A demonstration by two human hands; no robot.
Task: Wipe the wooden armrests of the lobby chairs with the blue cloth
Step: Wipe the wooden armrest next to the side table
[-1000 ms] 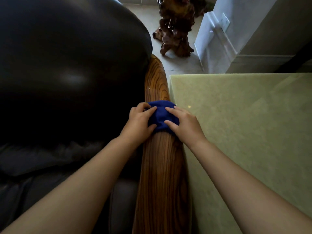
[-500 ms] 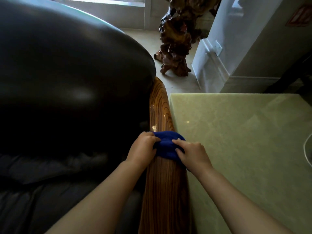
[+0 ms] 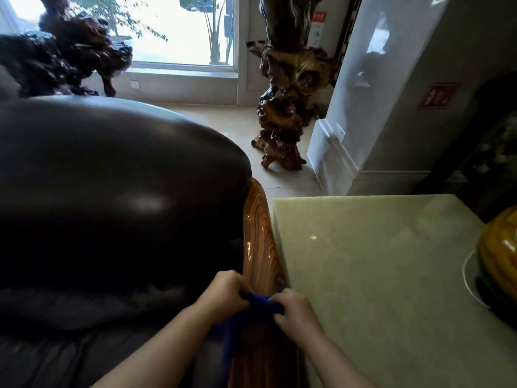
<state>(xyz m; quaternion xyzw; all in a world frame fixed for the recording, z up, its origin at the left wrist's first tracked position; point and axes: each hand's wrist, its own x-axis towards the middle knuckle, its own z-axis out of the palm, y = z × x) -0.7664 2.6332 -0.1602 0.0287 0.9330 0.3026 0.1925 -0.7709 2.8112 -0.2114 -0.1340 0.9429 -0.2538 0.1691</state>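
Observation:
The glossy wooden armrest runs from the bottom centre up along the right side of a dark leather chair. The blue cloth is bunched across the armrest low in the view, with a tail hanging down on its left side. My left hand grips the cloth's left end and my right hand grips its right end. Both sets of fingers are curled into the fabric. Whether the cloth touches the wood under my hands I cannot tell.
A pale green stone-topped table stands tight against the armrest on the right. A yellow-brown vessel sits at its right edge. Behind are a carved root sculpture, a white pillar and a window.
My view has tilted up, showing the window and sculptures. Both hands have gone from pressing flat on the cloth to pinching its two ends, and part of it now hangs down.

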